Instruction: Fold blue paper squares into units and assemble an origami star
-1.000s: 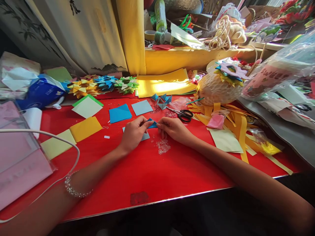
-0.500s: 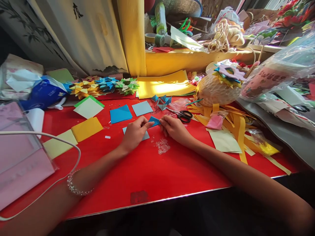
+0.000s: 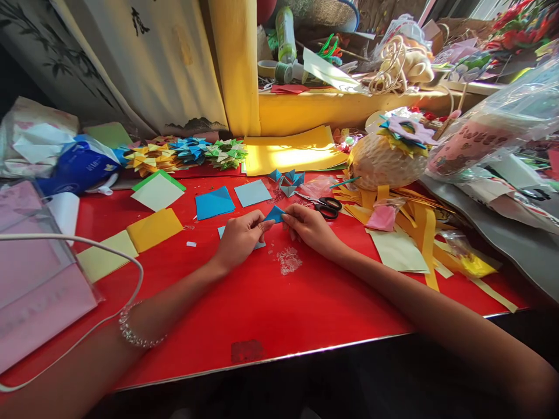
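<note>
A small piece of folded blue paper [image 3: 275,214] is held above the red table between both hands, its visible part a triangle with the point up. My left hand [image 3: 241,237] pinches its left corner between thumb and fingers. On the right corner, my right hand [image 3: 311,228] has a similar pinch. Under my left hand lies a light blue paper square [image 3: 259,244], mostly covered. Beyond the hands are a stack of blue paper squares [image 3: 215,203], a light blue square [image 3: 252,192] and a folded blue paper piece [image 3: 287,181] with several points. Black-handled scissors [image 3: 328,208] lie beside my right hand.
Yellow paper [image 3: 154,229] and pale squares lie left. Finished folded paper rings [image 3: 188,150] line the back. A foam-netted ball [image 3: 386,160], yellow strips [image 3: 430,247] and a bagged pink cup [image 3: 474,142] stand right. A white cable [image 3: 140,273] crosses my left forearm. Clear scraps [image 3: 289,261] lie centrally.
The blue paper between my fingers has tilted, and its upper edge now shows as a peak. Both hands stay in nearly the same place.
</note>
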`<control>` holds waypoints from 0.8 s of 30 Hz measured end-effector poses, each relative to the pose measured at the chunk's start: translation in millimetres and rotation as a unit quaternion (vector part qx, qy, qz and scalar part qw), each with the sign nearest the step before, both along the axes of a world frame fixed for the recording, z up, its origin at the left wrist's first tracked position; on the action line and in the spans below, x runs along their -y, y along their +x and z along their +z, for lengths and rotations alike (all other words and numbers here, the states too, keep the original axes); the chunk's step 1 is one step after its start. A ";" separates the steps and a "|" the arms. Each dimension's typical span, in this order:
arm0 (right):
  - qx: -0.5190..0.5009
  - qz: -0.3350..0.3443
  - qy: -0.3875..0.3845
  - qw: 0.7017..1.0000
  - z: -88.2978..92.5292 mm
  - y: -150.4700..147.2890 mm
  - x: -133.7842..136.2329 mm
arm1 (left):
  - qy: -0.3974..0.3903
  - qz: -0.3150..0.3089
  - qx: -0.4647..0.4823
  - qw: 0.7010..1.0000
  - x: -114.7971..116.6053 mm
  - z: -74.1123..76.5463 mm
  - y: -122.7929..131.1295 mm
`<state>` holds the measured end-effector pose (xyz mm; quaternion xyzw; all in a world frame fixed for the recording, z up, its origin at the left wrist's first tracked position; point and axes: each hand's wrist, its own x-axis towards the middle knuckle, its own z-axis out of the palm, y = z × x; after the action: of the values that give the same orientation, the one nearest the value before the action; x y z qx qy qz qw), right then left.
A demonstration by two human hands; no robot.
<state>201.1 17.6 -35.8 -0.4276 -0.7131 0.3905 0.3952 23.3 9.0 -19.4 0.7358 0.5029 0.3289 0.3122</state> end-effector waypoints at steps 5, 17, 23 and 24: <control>-0.008 -0.004 0.003 1.000 3.0 0.0 2.1 | -0.013 0.000 0.012 1.000 -1.1 -0.1 -0.1; 0.051 0.063 -0.005 0.997 6.1 -3.3 7.8 | -0.045 -0.021 0.057 0.997 -2.7 -4.2 0.4; 0.081 0.073 0.021 0.994 8.3 -1.4 7.5 | -0.028 -0.021 0.054 0.998 -2.9 -2.0 -0.2; 0.077 0.078 0.015 0.994 8.8 -1.1 7.6 | -0.032 -0.025 0.056 0.998 -3.1 -2.2 -0.3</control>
<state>200.0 10.0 -27.0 -0.3937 -0.7781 0.3754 0.3141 23.1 12.1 -21.5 0.7179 0.4765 0.3458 0.3714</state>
